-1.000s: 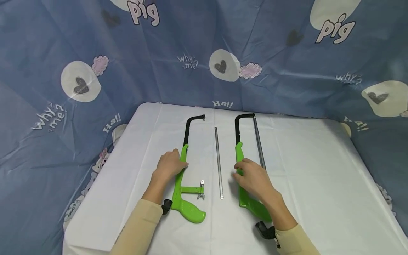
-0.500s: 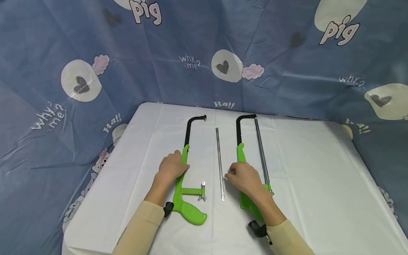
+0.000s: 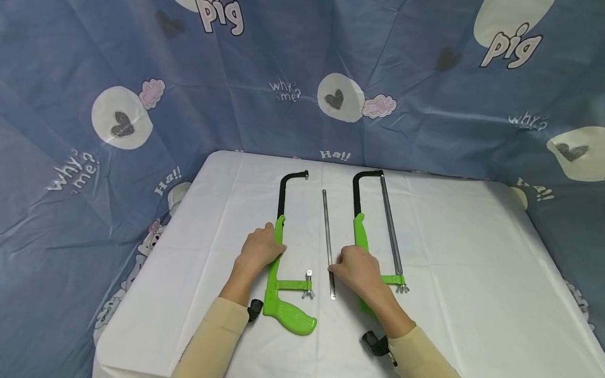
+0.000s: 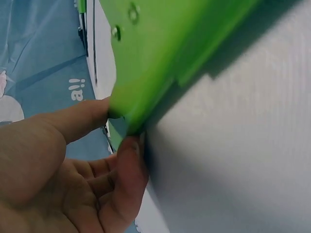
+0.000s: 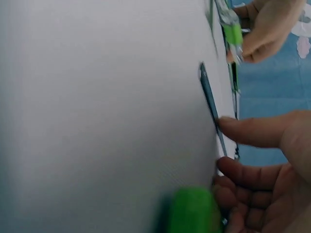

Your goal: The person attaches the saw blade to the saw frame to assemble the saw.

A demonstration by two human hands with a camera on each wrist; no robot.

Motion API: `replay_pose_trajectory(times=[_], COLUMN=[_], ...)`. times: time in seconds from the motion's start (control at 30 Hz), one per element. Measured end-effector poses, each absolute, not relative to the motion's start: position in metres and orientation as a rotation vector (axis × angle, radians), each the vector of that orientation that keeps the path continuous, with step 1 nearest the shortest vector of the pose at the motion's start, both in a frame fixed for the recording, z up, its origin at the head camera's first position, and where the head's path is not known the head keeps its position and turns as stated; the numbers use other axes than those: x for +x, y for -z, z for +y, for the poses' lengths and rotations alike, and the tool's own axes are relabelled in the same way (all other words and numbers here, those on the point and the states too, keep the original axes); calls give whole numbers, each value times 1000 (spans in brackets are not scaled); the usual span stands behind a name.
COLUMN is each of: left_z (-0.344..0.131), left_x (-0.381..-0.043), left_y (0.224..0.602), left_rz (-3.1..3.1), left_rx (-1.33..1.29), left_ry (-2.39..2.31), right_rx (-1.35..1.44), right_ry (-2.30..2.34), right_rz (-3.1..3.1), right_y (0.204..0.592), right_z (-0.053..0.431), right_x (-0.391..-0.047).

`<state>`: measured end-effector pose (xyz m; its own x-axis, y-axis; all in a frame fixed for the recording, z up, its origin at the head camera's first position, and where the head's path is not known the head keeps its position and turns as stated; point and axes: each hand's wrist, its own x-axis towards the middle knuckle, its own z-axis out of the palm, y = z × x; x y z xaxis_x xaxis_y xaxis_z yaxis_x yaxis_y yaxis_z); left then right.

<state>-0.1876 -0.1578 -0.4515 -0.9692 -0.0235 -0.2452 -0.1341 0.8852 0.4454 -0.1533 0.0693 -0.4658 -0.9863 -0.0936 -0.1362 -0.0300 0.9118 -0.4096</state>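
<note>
On the left of the table lies a green and black hacksaw frame (image 3: pixel 285 314) without a blade. My left hand (image 3: pixel 261 245) pinches its green upper bar (image 4: pixel 160 53) between thumb and fingers. A thin hacksaw blade (image 3: pixel 326 223) lies flat between two saws. At its near half is my right hand (image 3: pixel 358 269), the thumb tip touching the blade (image 5: pixel 209 92) and the index finger apart from the thumb in the right wrist view. Partly hidden under that hand is a second hacksaw (image 3: pixel 360 231) with its own blade (image 3: pixel 391 226) fitted.
A white cloth covers the table (image 3: pixel 454 252). Behind it hangs a blue printed curtain (image 3: pixel 283 126). Wing nuts (image 3: pixel 309 294) stick out at the left frame's lower arm. A dark wrist camera (image 3: pixel 375 344) sits near the right saw's handle.
My right hand has moved left from the right hacksaw's bar to the loose blade, uncovering that saw's lower arm and wing nut. The left hand keeps its grip on the left frame.
</note>
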Motion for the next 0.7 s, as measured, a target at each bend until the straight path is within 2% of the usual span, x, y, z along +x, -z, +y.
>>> replay_pose_trajectory(times=[0.7], left_z=[-152], left_x=[-190], left_y=[457], left_rz=[2797], left_rx=[-107], left_ry=[-691], right_rx=[-101], right_ry=[584], right_rz=[2947], right_y=[462], right_z=[52], right_x=[-152])
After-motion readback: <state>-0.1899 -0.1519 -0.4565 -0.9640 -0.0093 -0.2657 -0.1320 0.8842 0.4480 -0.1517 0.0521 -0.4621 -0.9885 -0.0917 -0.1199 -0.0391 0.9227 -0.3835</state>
